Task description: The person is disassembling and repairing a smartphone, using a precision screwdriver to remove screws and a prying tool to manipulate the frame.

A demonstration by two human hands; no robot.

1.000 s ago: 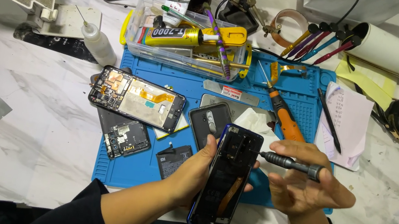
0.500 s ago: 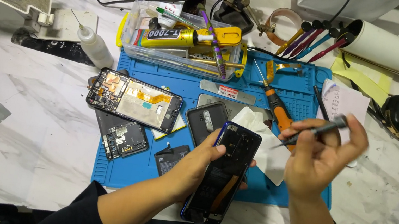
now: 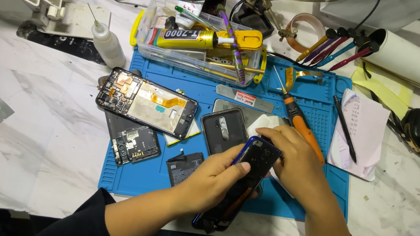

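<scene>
Head view: left hand [image 3: 211, 182] gripped phone [image 3: 237, 186]; right hand [image 3: 295, 161] closed at its top.
Risk: phone could slip, tilted off mat [image 3: 323, 104].

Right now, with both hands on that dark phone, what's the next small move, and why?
Probably steady the dark phone with the left hand while the right hand works along its top edge: the right fingers already rest there, and the phone sits tilted over the blue mat.

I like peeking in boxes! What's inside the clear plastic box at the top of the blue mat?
The clear plastic box holds a yellow glue tube lying on top, with thin pens and tools poking out. Whatever lies underneath them is covered.
</scene>
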